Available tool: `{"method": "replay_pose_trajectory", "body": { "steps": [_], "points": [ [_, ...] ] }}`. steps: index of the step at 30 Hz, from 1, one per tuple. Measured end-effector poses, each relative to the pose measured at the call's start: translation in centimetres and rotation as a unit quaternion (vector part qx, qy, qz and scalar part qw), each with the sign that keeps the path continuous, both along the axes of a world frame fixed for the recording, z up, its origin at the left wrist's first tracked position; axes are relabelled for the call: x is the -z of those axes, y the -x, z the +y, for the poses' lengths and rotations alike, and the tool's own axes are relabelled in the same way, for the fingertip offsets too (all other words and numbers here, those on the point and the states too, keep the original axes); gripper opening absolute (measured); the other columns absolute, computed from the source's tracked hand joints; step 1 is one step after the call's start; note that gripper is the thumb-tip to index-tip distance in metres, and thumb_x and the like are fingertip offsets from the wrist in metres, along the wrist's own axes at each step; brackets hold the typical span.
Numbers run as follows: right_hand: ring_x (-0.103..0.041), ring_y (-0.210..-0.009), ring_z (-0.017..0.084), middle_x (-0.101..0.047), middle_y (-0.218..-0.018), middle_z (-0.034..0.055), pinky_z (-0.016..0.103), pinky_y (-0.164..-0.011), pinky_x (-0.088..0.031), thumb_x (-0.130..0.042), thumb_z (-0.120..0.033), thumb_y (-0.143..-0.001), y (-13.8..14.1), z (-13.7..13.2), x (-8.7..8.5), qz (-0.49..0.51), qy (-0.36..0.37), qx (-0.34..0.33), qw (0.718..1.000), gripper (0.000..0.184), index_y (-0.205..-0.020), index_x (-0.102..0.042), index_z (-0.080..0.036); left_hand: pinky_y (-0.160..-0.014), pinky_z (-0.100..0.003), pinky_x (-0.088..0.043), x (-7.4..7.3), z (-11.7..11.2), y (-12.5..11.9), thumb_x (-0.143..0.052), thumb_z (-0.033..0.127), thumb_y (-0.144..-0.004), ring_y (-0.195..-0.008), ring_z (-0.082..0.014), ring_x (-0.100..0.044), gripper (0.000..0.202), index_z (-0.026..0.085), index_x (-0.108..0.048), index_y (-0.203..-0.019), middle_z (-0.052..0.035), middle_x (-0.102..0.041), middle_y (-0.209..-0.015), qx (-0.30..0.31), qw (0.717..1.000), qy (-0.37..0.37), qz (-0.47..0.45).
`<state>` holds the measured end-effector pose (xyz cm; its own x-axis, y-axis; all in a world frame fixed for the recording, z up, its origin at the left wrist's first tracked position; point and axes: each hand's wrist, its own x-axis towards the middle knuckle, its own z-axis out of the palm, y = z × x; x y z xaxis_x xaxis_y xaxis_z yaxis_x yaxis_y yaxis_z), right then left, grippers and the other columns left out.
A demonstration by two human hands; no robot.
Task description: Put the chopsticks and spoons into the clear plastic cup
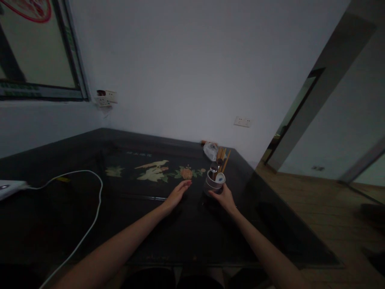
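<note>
Near the middle right of the dark table stands a round utensil holder [212, 185] with a pale rim. Several wooden chopsticks [226, 160], metal spoons [214, 166] and a white spoon with a blue mark [220, 178] stick up out of it. My right hand [224, 196] is closed around the holder's near right side, thumb across its front. To the left of the holder, apart from it, my left hand [178, 194] hovers at or just above the tabletop with its fingers stretched out and nothing in it.
The glossy black table [126, 224] has a bird-and-flower picture on it. A crumpled plastic bag [211, 151] lies behind the holder by the wall. At left, a white cable [98, 208] runs from a white box [10, 188]. Wall sockets [242, 121] sit above the table.
</note>
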<state>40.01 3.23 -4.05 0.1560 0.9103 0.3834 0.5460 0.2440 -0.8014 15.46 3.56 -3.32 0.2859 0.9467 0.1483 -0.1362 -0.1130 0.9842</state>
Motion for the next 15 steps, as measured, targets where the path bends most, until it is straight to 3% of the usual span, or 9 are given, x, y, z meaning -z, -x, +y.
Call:
{"method": "replay_pose_trajectory", "body": {
  "steps": [8,15],
  "points": [
    [-0.065,-0.09,0.027,-0.068,-0.101,0.0134,0.041,-0.079,-0.051,-0.073,-0.046,-0.06,-5.7,-0.6,0.6,-0.049,0.004,0.07,0.996,0.059,-0.106,-0.056,-0.014,-0.105,-0.038,-0.032,0.3,0.4,0.0,-0.051,0.03,-0.082,-0.115,-0.0223,-0.054,0.033,0.016,-0.057,-0.111,-0.0115,-0.06,-0.12,-0.013,1.0,0.014,0.018],
    [-0.063,-0.095,0.029,-0.067,-0.105,0.0144,0.041,-0.082,-0.05,-0.07,-0.049,-0.061,-6.2,-0.7,0.6,-0.051,-0.015,0.07,0.996,0.06,-0.107,-0.055,-0.013,-0.105,-0.037,-0.032,0.0,0.2,0.1,-0.051,0.031,-0.082,-0.116,-0.0226,-0.053,0.033,0.016,-0.056,-0.111,-0.0112,-0.06,-0.121,-0.014,1.0,0.014,0.023]
  ]
}}
